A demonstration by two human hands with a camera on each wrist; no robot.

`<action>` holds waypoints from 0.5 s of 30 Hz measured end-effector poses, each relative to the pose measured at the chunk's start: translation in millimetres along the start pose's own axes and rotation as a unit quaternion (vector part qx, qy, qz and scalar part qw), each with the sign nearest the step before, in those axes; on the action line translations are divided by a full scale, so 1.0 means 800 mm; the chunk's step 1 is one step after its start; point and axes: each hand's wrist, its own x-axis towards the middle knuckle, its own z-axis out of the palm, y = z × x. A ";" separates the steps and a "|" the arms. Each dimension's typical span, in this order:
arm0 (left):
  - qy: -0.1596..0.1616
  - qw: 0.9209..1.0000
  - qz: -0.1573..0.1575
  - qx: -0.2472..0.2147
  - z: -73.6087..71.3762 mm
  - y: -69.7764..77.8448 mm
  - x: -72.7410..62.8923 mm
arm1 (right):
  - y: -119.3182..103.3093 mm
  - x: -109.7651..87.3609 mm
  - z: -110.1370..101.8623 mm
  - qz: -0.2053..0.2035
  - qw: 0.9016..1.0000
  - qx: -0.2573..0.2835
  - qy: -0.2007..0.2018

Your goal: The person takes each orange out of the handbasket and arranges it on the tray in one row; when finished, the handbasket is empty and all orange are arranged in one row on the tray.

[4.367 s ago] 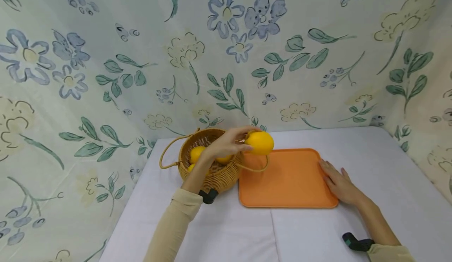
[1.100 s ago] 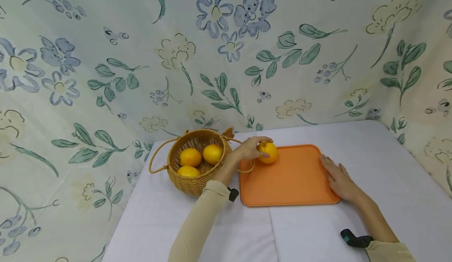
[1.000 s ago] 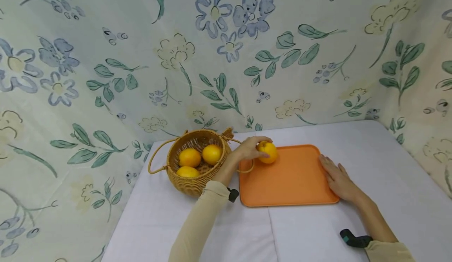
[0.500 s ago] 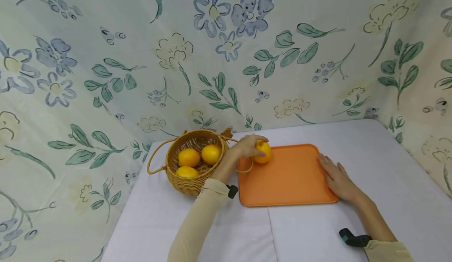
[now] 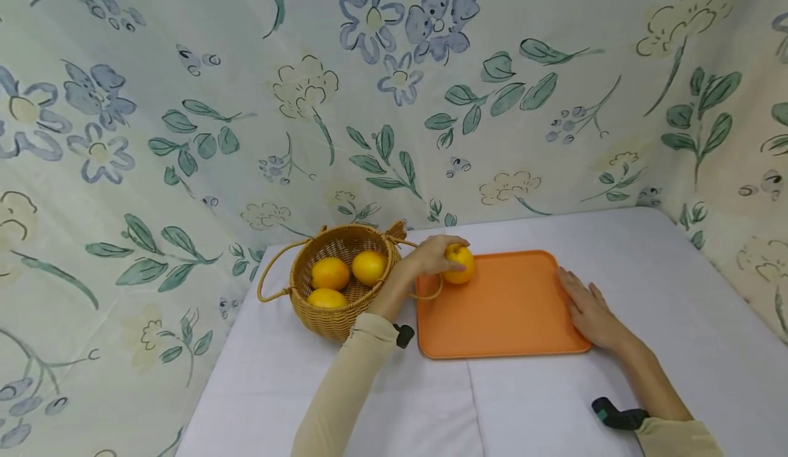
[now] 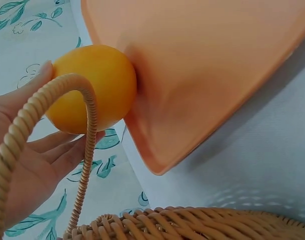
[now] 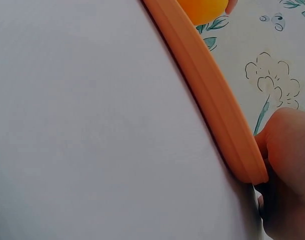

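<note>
My left hand (image 5: pixel 434 255) grips a yellow-orange fruit, apparently an orange (image 5: pixel 460 265), at the far left corner of an orange tray (image 5: pixel 505 313). In the left wrist view, thumb and fingers curve around the orange (image 6: pixel 100 87), and a basket handle (image 6: pixel 90 120) crosses in front of it. Along the tray's right edge rests my right hand (image 5: pixel 594 313), its fingers fairly straight and touching the rim. To the left, a wicker basket (image 5: pixel 332 323) holds three more oranges (image 5: pixel 330 273). Part of its right side is hidden by my left forearm.
The basket's right handle (image 5: pixel 431 295) hangs over the tray's left edge. A white cloth (image 5: pixel 418 402) covers the table. Behind hangs a floral curtain (image 5: pixel 394 115). Each wrist wears a black camera mount (image 5: pixel 618 414).
The orange has come down from beside the basket's rim to the tray's far left corner, still in my left hand. Lately it shifted slightly left. My right hand stays at the tray's edge.
</note>
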 end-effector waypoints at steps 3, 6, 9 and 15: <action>0.002 1.000 0.006 0.001 0.000 -0.002 -0.001 | -0.001 0.000 0.000 -0.001 1.000 0.004 0.000; 0.005 1.000 0.013 0.006 -0.001 -0.002 -0.003 | -0.003 0.001 -0.001 -0.001 1.000 0.006 -0.002; 0.007 1.000 0.021 0.008 -0.004 -0.001 -0.006 | -0.003 0.002 0.000 0.000 1.000 0.002 -0.002; 0.034 0.998 0.040 -0.023 -0.019 -0.006 -0.029 | -0.001 0.000 0.001 -0.005 1.000 -0.001 0.002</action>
